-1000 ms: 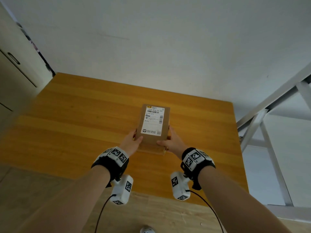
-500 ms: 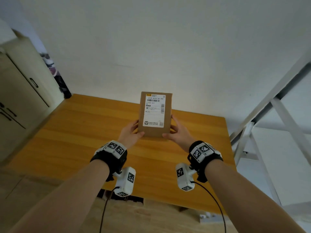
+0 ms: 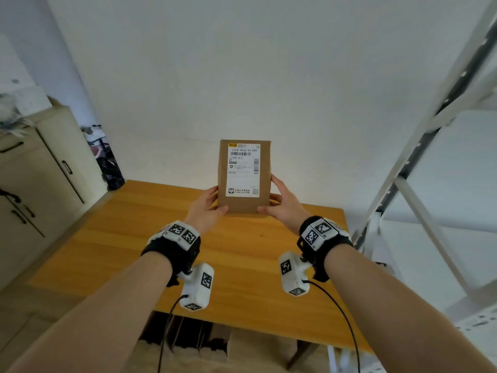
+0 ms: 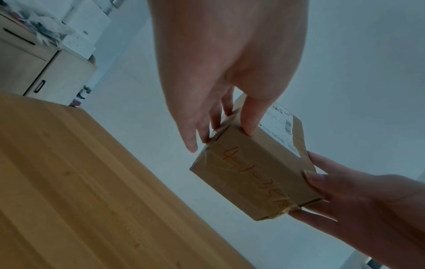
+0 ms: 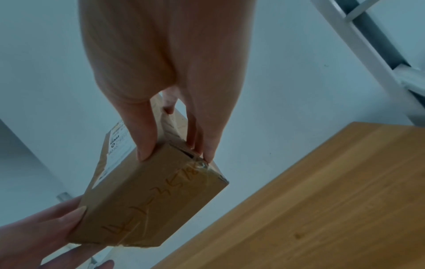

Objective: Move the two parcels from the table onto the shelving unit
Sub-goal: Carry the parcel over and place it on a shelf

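Note:
A brown cardboard parcel (image 3: pixel 244 176) with a white shipping label hangs in the air above the wooden table (image 3: pixel 129 251), held upright between both hands. My left hand (image 3: pixel 208 204) grips its lower left edge, thumb on the front and fingers behind. My right hand (image 3: pixel 279 203) grips the lower right edge the same way. In the left wrist view the parcel (image 4: pixel 253 174) shows orange handwriting on its near end, and the right wrist view shows the parcel (image 5: pixel 151 196) from the other side. Only one parcel is in view. The white shelving unit (image 3: pixel 419 162) stands at the right.
A beige cabinet (image 3: pixel 35 184) with dark handles stands at the left, with clutter on top and dark items beside it near the wall. Cardboard boxes (image 3: pixel 188 343) sit under the table's near edge. A plain white wall lies behind the table.
Both hands have lifted the parcel off the table and raised it well above the tabletop. The head view has tilted up, showing more wall, cabinet and shelving.

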